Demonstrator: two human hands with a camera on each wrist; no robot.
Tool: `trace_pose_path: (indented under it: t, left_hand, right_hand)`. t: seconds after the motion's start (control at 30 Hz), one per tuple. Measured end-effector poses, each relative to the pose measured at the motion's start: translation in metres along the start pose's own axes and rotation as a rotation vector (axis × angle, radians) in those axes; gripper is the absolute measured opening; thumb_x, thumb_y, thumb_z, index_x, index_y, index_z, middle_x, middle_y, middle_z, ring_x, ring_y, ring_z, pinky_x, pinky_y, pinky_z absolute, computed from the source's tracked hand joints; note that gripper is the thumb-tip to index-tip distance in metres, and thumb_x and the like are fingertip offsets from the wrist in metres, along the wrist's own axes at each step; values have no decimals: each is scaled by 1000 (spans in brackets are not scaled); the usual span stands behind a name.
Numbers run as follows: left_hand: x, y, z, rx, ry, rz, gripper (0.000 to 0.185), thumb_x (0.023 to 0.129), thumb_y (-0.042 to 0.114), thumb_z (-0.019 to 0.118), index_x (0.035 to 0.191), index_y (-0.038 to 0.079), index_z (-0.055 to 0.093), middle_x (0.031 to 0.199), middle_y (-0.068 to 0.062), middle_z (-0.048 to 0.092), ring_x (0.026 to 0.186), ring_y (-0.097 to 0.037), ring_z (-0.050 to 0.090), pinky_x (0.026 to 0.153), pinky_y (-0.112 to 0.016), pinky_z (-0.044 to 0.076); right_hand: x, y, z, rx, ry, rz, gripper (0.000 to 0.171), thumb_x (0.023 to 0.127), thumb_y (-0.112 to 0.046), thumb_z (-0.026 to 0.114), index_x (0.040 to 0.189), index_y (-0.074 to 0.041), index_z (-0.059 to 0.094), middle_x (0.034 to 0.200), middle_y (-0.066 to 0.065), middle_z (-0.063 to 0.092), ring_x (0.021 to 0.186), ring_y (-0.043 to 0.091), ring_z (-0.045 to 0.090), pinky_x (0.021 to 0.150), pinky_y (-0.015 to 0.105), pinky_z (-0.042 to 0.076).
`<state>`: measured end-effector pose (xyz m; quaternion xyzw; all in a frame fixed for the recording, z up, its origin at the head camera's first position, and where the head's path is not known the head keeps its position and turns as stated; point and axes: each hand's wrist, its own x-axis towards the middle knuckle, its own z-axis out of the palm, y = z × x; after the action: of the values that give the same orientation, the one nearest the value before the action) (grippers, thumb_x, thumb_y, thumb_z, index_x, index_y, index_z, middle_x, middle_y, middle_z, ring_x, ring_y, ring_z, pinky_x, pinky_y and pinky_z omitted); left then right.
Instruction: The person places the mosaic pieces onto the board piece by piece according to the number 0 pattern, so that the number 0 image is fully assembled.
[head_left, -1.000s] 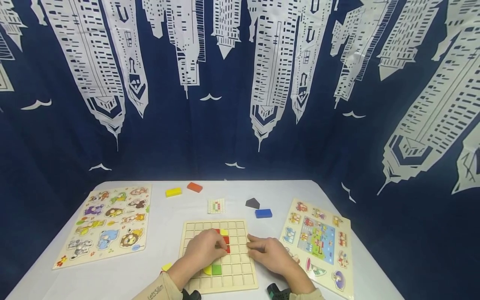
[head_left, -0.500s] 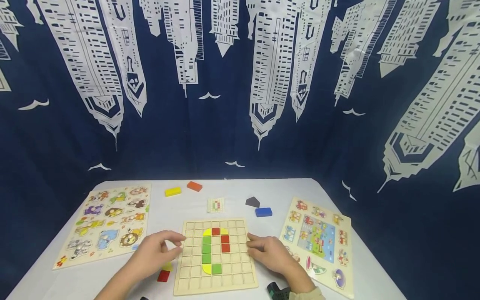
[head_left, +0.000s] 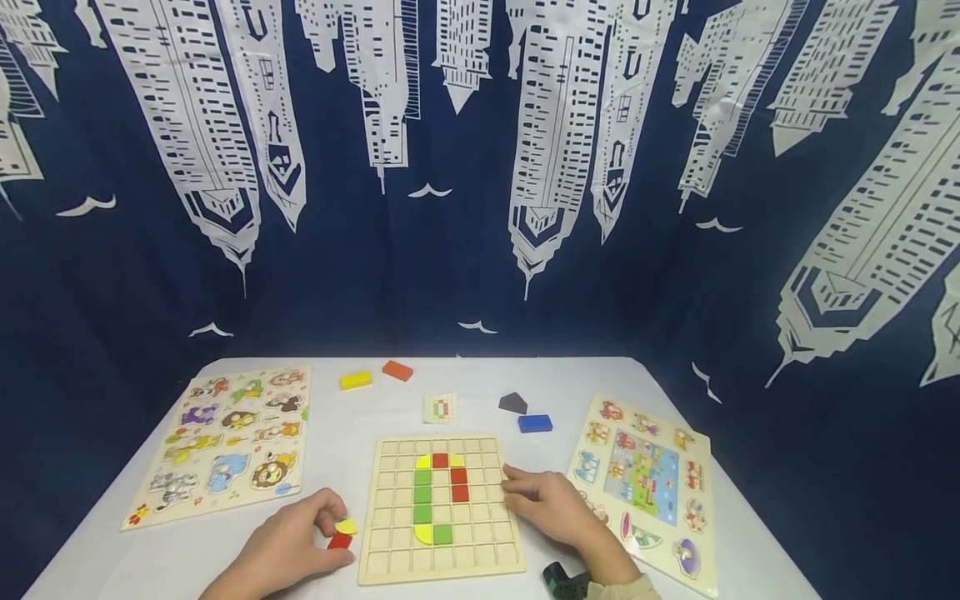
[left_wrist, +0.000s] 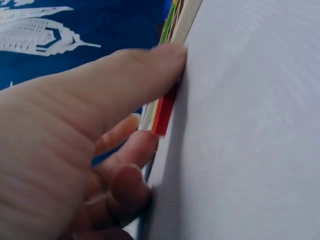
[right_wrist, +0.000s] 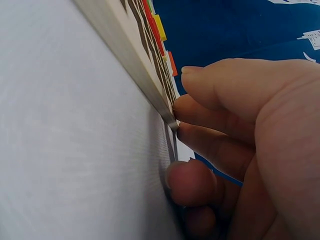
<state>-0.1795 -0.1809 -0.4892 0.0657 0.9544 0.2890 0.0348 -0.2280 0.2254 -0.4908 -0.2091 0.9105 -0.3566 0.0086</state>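
A wooden grid board lies in the middle of the table in the head view. Set in its squares are several green tiles, red tiles and yellow rounded tiles. Left of the board, my left hand spreads thumb and fingers around a loose red square tile and a loose yellow tile. The left wrist view shows the red tile between thumb and fingers; no firm pinch is visible. My right hand rests its fingertips against the board's right edge.
A small pattern card lies behind the board. Yellow, orange and blue blocks and a dark five-sided block lie farther back. An animal puzzle stands left, another picture puzzle right.
My left hand has left the board's squares and moved left and down to the loose red and yellow tiles. The right hand stays at the board's edge.
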Motion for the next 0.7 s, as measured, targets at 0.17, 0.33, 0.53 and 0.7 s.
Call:
trace_pose_path:
  t: [0.17,0.33,0.53,0.7]
  left_hand:
    - [-2,-3,-5,2,48,-16,44,66,42,96,96,29,66,81,16,62,75,-7,54,69,-31,44]
    - [-4,-4,-12,-42,110,-18,33,69,36,95,87,31,67,80,19,67,64,-7,50,59,-25,40]
    - [-5,0,-15,-168,168,72,29,74,30,93,88,33,69,58,11,53,46,-5,38,47,-20,34]
    - [1,17,-14,-219,172,175,25,77,31,91,90,33,70,60,10,49,47,-3,38,46,-21,35]
  right_hand:
    - [0,0,2,7,-6,14,28,96,-33,71,118,-17,78,143,2,63,133,33,59,111,58,41]
    - [1,0,2,-3,-4,24,27,96,-33,71,118,-18,78,143,0,62,133,31,60,111,57,42]
    - [2,-1,1,-8,1,21,27,96,-34,71,117,-19,78,143,0,63,132,32,60,111,58,42]
    - [2,-1,2,6,-1,30,27,96,-34,70,117,-19,78,143,1,63,133,33,59,111,59,41]
